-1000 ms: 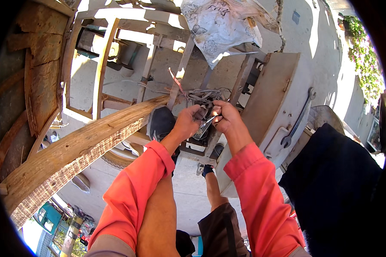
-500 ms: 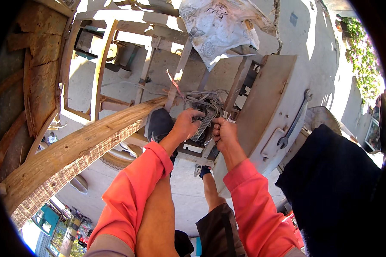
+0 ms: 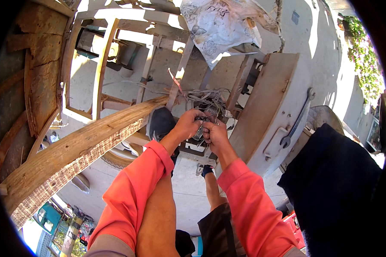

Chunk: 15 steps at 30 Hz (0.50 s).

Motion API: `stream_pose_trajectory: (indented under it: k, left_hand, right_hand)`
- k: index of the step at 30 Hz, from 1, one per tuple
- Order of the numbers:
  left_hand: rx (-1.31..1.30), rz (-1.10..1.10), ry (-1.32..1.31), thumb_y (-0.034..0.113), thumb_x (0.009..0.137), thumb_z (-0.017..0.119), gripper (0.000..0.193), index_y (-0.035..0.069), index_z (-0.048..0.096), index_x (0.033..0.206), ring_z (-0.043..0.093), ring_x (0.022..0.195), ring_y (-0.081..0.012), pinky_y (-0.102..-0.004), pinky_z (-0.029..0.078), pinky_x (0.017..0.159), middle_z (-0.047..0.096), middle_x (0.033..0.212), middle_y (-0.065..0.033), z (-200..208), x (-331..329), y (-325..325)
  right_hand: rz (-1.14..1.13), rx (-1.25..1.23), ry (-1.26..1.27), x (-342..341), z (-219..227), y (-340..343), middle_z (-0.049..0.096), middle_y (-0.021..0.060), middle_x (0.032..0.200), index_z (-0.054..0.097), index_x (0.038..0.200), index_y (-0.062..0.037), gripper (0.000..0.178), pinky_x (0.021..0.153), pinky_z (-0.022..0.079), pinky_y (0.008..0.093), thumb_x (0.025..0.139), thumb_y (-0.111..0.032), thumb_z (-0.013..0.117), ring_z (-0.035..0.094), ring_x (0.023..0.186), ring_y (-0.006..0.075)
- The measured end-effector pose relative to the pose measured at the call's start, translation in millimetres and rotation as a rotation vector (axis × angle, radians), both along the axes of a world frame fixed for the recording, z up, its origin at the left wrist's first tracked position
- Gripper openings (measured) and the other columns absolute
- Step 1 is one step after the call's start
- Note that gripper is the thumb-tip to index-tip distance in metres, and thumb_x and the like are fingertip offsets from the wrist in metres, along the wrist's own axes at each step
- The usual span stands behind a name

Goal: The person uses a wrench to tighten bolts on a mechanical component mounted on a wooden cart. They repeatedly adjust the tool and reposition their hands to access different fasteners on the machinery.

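Note:
In front of me, my left hand point(image 3: 188, 125) and my right hand point(image 3: 216, 136) meet, fingertips pinched close together. What they pinch is small and mostly hidden by the fingers. Just beyond them lies a tangled bundle of grey wires point(image 3: 206, 99) on a metal frame. A grey finned metal part point(image 3: 210, 112) shows behind the fingers, beside the wires. Both hands stay right above this part, and its lower portion is covered by them.
A wooden beam point(image 3: 94, 139) runs in from the left. To the right stands a grey metal box point(image 3: 261, 103) with a wrench point(image 3: 297, 120) on it. A stained white sack point(image 3: 223, 32) hangs over the metal frame point(image 3: 103, 64). My shoe point(image 3: 162, 123) rests near the beam's end.
My right hand has moved left and slightly down, coming up against the left hand's fingertips. The left hand stays nearly in place.

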State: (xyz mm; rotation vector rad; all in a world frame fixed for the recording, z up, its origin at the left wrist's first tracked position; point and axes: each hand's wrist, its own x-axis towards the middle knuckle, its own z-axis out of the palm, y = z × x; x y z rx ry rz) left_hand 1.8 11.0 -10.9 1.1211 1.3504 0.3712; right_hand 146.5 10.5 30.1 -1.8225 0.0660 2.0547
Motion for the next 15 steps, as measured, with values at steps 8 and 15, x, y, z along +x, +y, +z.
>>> stream_pose_trajectory:
  k: [8, 15]
  left_hand:
    - [-0.044, 0.002, -0.007, -0.002, 0.078, 0.063, 0.025, -0.002, 0.067, 0.103, 0.063, 0.094, -0.0278, -0.0359, 0.048, 0.084, 0.065, 0.099, -0.0162, 2.3, -0.8, 1.3]
    - [-0.041, 0.019, -0.052, -0.004, 0.077, 0.064, 0.025, 0.0, 0.069, 0.1, 0.063, 0.091, -0.0273, -0.036, 0.048, 0.083, 0.064, 0.095, -0.0152, 9.2, 4.7, 2.1]
  right_hand:
    - [0.549, 0.417, -0.494, 3.5, -12.0, -19.6, 0.06, 0.0045, 0.063, 0.07, 0.081, -0.0003, 0.016, 0.055, 0.041, 0.0308, 0.083, -0.016, 0.066, 0.052, 0.056, 0.013]
    - [0.24, 0.222, -0.316, 6.6, 7.0, -18.9, 0.053, -0.0012, 0.061, 0.061, 0.073, -0.002, 0.015, 0.045, 0.033, 0.0253, 0.085, -0.009, 0.065, 0.046, 0.05, 0.0077]
